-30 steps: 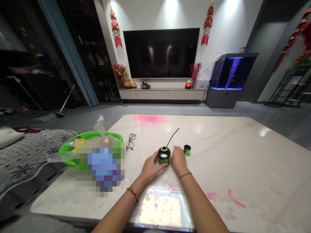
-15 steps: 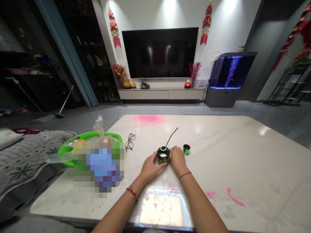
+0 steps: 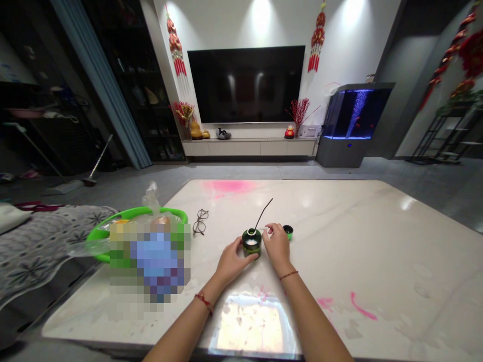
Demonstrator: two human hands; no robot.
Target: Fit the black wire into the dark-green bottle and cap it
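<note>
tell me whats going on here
A person is working at a white marble table with both bare hands. Their left hand is wrapped around a dark green jar, with a thin black straw standing tilted out of its top. Their right hand, fingers loosely curled, is beside the jar, close to a small green cap. Further left lie glasses and a green basket.
</note>
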